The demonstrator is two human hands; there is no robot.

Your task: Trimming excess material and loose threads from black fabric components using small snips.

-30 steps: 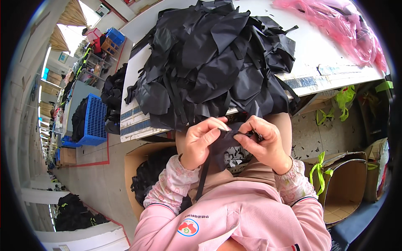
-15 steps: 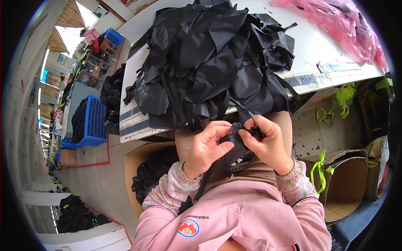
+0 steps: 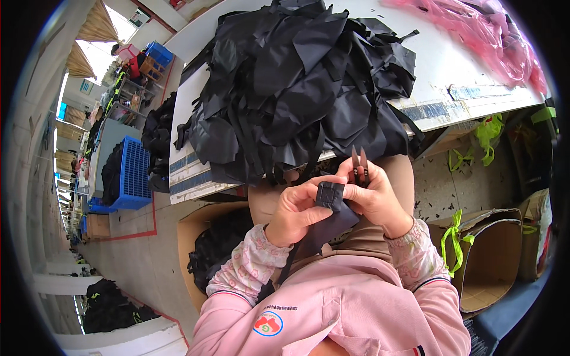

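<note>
Over my lap, my left hand (image 3: 291,212) pinches the stitched, squarish end of a black fabric piece (image 3: 330,196) between thumb and fingers. The rest of that piece hangs down toward my lap. My right hand (image 3: 383,199) is closed around a pair of thread snips (image 3: 360,165), whose two blades point away from me and stand slightly apart. Its thumb and fingertip also touch the right edge of the stitched end. Just beyond both hands, a large heap of black fabric pieces (image 3: 285,89) covers much of the white table (image 3: 442,68) and droops over its near edge.
A cardboard box (image 3: 189,237) with black pieces stands left of my legs; another open carton (image 3: 490,267) is at right. Pink plastic (image 3: 475,35) lies at the table's far right. A blue crate (image 3: 133,172) stands on the left. Green ties (image 3: 454,243) hang from the carton.
The snips have swung up, so their blades now show clearly above my right hand. The stitched end has turned to face up, and my hands have drawn closer together.
</note>
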